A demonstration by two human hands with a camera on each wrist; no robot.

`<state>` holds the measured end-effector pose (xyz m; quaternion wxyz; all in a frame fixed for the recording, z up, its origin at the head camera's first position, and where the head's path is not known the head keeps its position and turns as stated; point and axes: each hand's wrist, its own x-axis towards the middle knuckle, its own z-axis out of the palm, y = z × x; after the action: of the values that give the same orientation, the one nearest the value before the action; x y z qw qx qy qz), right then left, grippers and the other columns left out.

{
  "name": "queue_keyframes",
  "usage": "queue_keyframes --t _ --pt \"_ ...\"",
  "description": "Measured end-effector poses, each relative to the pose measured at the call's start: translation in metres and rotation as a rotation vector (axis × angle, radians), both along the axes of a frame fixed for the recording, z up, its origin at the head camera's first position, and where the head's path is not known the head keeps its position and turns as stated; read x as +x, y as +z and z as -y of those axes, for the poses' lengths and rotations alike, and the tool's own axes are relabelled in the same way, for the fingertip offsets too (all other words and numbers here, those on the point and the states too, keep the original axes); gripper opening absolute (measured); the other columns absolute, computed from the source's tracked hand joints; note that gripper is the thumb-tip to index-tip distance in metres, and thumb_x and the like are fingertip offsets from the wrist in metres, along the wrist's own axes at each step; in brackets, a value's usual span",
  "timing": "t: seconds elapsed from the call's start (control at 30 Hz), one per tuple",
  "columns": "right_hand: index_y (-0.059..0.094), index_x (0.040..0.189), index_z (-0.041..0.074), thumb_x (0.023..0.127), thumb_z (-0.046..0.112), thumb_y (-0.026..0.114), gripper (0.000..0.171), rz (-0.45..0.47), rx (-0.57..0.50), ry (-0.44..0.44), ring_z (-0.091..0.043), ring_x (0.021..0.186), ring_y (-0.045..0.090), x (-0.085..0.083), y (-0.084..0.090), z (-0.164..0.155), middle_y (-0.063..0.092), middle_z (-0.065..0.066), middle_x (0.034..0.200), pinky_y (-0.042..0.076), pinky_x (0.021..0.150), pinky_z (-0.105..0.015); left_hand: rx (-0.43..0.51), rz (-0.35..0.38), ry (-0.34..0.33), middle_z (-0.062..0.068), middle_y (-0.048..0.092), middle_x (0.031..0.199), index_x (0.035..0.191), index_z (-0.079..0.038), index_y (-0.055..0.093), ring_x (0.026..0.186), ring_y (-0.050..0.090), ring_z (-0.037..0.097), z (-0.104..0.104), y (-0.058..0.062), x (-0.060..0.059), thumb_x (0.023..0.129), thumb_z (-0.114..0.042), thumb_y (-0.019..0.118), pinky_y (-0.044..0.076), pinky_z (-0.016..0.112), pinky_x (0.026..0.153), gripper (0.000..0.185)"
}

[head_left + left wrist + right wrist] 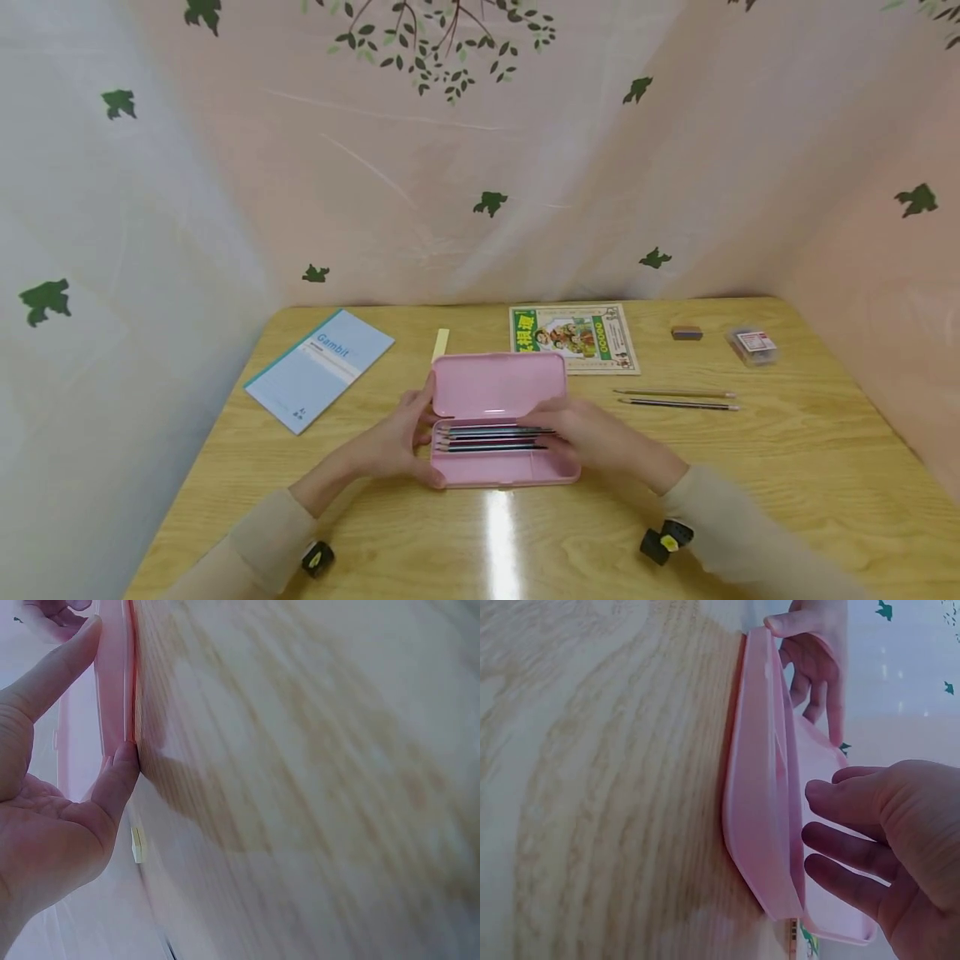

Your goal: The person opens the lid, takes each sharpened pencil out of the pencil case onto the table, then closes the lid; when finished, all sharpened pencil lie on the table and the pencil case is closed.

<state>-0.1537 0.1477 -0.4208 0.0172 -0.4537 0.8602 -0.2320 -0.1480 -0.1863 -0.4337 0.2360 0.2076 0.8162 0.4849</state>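
Two small black wrist-worn cameras with yellow marks (317, 558) sat lowest in the head view, one on each beige sleeve. Just beyond them an open pink plastic pencil case (498, 419) lay in the middle of the pale wooden table (825, 467), its lid tipped up and back. Several dark pencils (495, 439) lay lengthwise in its tray. The left hand (397, 442) grasped the case's left end, thumb and fingers pinching that end. The right hand (585, 433) hovered over the tray's right end with relaxed, nearly straight fingers that reached the pencils; whether they pinched one I could not tell. Two loose pencils (675, 398) lay side by side on the table to the right of the case. Farther back sat a light blue notebook (318, 368), a pale yellow strip (441, 343), a colourful illustrated booklet (573, 337), a small brown eraser (686, 332) and a small clear box (752, 345).
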Motion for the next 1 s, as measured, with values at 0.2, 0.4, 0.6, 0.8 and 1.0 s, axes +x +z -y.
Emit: queue_keyframes --t 0.2,0.4,0.6,0.8,1.0 --pt "0.07 0.13 0.008 0.094 0.003 0.07 0.036 0.002 0.052 -0.017 -0.017 0.108 0.066 0.003 -0.005 0.006 0.07 -0.005 0.116 0.057 0.094 -0.034 -0.002 0.005 0.003 0.015 0.02 0.152 0.163 -0.022 -0.012 0.136 0.044 0.029 0.001 -0.002 0.0 0.065 -0.019 0.098 0.045 0.037 0.11 0.147" --pt "0.071 0.129 0.009 0.094 0.004 0.071 0.035 -0.029 0.082 -0.039 -0.02 0.108 0.066 0.004 -0.008 0.009 0.07 -0.006 0.118 0.057 0.095 -0.036 -0.006 0.0 0.0 0.015 0.02 0.152 0.162 -0.022 -0.012 0.136 0.044 0.029 0.001 -0.002 0.0 0.066 -0.02 0.098 0.045 0.037 0.11 0.146" --pt "0.07 0.13 0.01 0.092 0.003 0.072 0.038 -0.028 0.105 -0.064 -0.019 0.106 0.064 0.003 -0.007 0.014 0.07 -0.004 0.114 0.057 0.093 -0.037 0.009 -0.006 -0.011 0.016 0.02 0.151 0.162 -0.021 -0.012 0.137 0.043 0.031 0.002 -0.002 0.0 0.067 -0.019 0.097 0.044 0.038 0.111 0.146" --pt "0.071 0.13 0.011 0.091 0.003 0.074 0.04 -0.005 0.132 -0.067 -0.018 0.102 0.063 0.002 -0.005 0.019 0.07 -0.003 0.109 0.057 0.091 -0.036 0.043 -0.007 -0.027 0.019 0.02 0.15 0.162 -0.019 -0.013 0.137 0.042 0.034 0.002 -0.004 0.0 0.068 -0.016 0.096 0.044 0.041 0.112 0.145" --pt "0.073 0.126 0.011 0.09 0.004 0.075 0.036 -0.017 0.131 -0.072 -0.017 0.101 0.064 0.002 -0.006 0.02 0.07 -0.002 0.108 0.057 0.09 -0.035 0.03 -0.002 -0.021 0.016 0.02 0.151 0.162 -0.02 -0.013 0.137 0.042 0.031 0.002 -0.003 -0.001 0.068 -0.017 0.097 0.044 0.039 0.112 0.145"
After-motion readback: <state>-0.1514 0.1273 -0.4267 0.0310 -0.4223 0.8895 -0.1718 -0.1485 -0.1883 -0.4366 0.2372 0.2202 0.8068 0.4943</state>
